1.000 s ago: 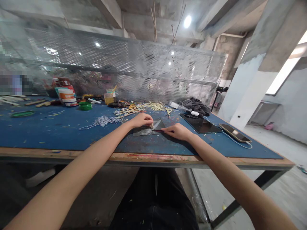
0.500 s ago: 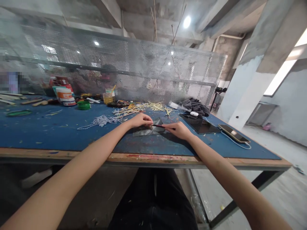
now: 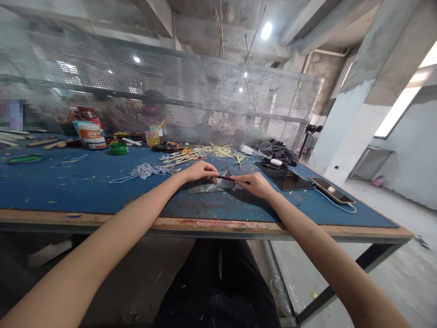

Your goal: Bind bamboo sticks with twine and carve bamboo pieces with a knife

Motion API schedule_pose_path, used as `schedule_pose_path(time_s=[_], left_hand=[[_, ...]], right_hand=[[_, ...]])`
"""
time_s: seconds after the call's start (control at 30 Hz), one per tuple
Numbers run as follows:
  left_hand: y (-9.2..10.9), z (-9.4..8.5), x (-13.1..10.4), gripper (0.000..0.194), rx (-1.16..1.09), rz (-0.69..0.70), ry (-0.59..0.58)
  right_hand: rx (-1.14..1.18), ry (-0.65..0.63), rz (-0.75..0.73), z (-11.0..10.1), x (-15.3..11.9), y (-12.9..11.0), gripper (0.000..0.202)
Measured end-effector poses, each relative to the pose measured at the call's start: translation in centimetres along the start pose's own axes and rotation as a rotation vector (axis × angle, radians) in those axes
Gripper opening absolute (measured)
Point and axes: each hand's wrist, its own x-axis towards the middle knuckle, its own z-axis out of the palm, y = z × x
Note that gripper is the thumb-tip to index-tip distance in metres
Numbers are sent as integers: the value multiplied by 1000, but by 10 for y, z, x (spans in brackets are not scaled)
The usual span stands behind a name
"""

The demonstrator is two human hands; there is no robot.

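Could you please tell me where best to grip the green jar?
Probably grip the green jar around its round side, from the near side: it stands upright, with a white tub at left and a white stick behind right.

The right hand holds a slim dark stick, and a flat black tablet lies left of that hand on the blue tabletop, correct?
The side is wrong: in the head view, the flat black tablet lies right of the right hand, on the blue tabletop. That hand holds the slim dark stick.
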Motion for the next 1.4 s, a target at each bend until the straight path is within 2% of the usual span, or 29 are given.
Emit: schedule_pose_path(time_s=[0.43, 0.97, 1.4], left_hand=[[10, 4, 2, 26, 31, 6, 5], [4, 6, 7, 26, 31, 1, 15], [3, 4, 5, 24, 7, -22, -6]], right_hand=[[-109, -41, -61, -4, 1, 1, 32], [-124, -116, -81, -3, -2, 9, 29], [-3, -21, -36, -2, -3, 6, 32]])
